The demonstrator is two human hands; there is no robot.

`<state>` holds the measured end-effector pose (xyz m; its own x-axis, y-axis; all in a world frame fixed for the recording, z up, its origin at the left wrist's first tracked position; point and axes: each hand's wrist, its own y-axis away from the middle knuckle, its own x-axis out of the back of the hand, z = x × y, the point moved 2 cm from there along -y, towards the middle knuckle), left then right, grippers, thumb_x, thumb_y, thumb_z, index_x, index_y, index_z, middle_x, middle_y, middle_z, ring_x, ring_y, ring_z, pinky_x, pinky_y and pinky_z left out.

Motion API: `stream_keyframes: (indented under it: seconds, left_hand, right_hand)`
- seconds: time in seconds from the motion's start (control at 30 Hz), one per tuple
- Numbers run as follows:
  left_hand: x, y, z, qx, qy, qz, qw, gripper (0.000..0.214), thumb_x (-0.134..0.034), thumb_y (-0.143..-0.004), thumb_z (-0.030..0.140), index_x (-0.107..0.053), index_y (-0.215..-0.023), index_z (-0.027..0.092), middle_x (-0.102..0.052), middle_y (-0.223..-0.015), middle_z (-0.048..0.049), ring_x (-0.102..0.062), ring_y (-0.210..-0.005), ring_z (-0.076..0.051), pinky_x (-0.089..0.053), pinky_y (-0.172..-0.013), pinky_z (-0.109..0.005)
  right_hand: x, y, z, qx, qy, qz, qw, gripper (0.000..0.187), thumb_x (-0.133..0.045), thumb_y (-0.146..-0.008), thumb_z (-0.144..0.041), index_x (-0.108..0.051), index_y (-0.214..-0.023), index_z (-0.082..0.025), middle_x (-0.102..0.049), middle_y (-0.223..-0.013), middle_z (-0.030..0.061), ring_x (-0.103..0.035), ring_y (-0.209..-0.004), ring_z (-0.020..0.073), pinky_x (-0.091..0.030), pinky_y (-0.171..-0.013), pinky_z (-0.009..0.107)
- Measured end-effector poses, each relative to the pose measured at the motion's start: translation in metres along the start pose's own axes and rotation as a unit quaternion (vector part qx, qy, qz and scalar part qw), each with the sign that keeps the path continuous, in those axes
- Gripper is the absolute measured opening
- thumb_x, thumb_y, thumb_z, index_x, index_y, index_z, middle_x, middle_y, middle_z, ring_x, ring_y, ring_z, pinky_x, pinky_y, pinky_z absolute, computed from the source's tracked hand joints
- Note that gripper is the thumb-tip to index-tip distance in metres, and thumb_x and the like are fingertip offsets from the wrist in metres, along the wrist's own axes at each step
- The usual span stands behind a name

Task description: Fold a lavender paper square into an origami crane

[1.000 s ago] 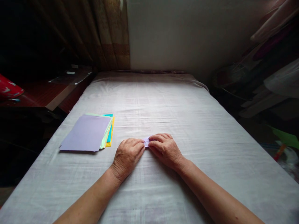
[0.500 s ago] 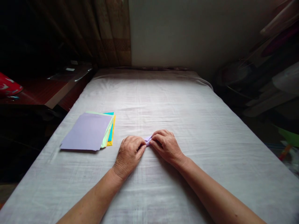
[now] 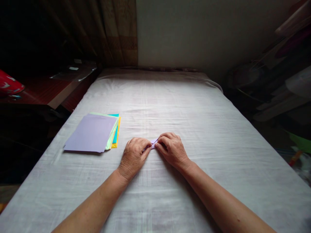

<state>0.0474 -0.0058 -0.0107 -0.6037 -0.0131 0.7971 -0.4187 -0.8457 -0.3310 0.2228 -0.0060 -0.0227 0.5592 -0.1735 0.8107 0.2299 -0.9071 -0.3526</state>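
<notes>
A small folded piece of lilac paper (image 3: 154, 142) lies between my hands, low over the cloth, with most of it covered by fingers. My left hand (image 3: 135, 153) pinches its left end between thumb and fingertips. On the other side, my right hand (image 3: 173, 148) is closed on the right end, thumb and index finger pressed together. Left of my hands sits a stack of coloured paper (image 3: 89, 133), lilac on top, with pale green, yellow and blue edges showing at its right side.
A pale plaid sheet (image 3: 194, 113) covers the broad surface under my hands. To the left stands a reddish wooden table (image 3: 43, 92) holding a red container (image 3: 9, 84) and a clear plastic bag (image 3: 79, 72). Dim clutter lines the right side, with something green (image 3: 298, 142).
The view has shifted slightly, so the stack and bed appear a little higher. My fingers have moved only a little on the folded paper, and both hands still grip it.
</notes>
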Motion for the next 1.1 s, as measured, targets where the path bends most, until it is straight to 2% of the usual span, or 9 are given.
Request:
stream_keyframes:
  seconds: [0.4, 0.63, 0.77, 0.97, 1.1]
  left_hand:
    - [-0.002, -0.001, -0.003, -0.008, -0.006, -0.016, 1.0, 0.01, -0.063, -0.09, 0.02, -0.07, -0.094, 0.026, -0.07, -0.096, 0.0001, -0.059, -0.092, -0.02, -0.045, -0.083, -0.035]
    - [-0.002, -0.002, -0.002, -0.004, -0.006, -0.026, 1.0, 0.009, -0.064, -0.088, 0.02, -0.069, -0.093, 0.025, -0.069, -0.097, -0.0012, -0.059, -0.094, -0.02, -0.046, -0.086, -0.036]
    - [-0.002, -0.002, -0.005, -0.01, 0.014, -0.023, 1.0, 0.009, -0.063, -0.088, 0.019, -0.07, -0.092, 0.025, -0.07, -0.097, -0.0015, -0.06, -0.094, -0.02, -0.047, -0.087, -0.037]
    - [0.004, 0.002, -0.01, -0.035, 0.06, -0.027, 0.997, 0.016, -0.061, -0.089, 0.014, -0.07, -0.097, 0.025, -0.073, -0.102, -0.0014, -0.064, -0.097, -0.018, -0.051, -0.089, -0.036]
    - [0.008, 0.005, -0.013, -0.056, 0.068, -0.017, 0.996, 0.018, -0.059, -0.09, 0.014, -0.07, -0.099, 0.025, -0.074, -0.103, -0.0025, -0.065, -0.097, -0.018, -0.053, -0.089, -0.036]
  right_hand:
    - [-0.001, 0.0, 0.003, -0.022, -0.043, 0.003, 0.999, 0.003, -0.065, -0.087, -0.022, -0.064, -0.084, -0.023, -0.068, -0.096, 0.0038, -0.059, -0.093, 0.0214, -0.039, -0.082, 0.037]
    - [-0.001, -0.001, -0.001, -0.02, -0.024, 0.007, 0.999, 0.014, -0.07, -0.085, -0.032, -0.063, -0.077, -0.022, -0.066, -0.092, 0.004, -0.058, -0.091, 0.0218, -0.039, -0.081, 0.037]
    - [-0.001, -0.002, 0.006, -0.024, -0.063, -0.01, 0.998, 0.006, -0.07, -0.081, -0.021, -0.064, -0.08, -0.023, -0.067, -0.093, 0.0034, -0.059, -0.092, 0.0217, -0.041, -0.084, 0.037]
    - [0.006, -0.006, 0.015, 0.01, -0.144, -0.03, 0.989, 0.013, -0.063, -0.083, -0.01, -0.066, -0.08, -0.023, -0.068, -0.093, 0.0031, -0.061, -0.089, 0.0186, -0.046, -0.084, 0.034]
    - [0.008, -0.004, 0.016, 0.033, -0.14, -0.027, 0.989, 0.016, -0.061, -0.084, -0.009, -0.069, -0.084, -0.023, -0.069, -0.094, 0.0032, -0.062, -0.09, 0.018, -0.047, -0.085, 0.033]
